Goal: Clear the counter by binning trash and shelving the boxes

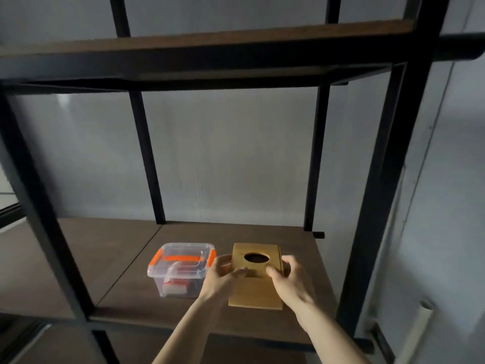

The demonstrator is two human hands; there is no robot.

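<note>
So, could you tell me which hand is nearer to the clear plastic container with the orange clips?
Left. The left hand grips the wooden box's left side, right beside the clear container. The right hand holds the box's far side.

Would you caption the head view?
Both hands set a wooden box beside a clear container on the shelf.

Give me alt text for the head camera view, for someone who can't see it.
Two bare hands, left hand and right hand, grip a wooden box with a round top hole on a brown shelf, beside a clear plastic container with orange latches.
</note>
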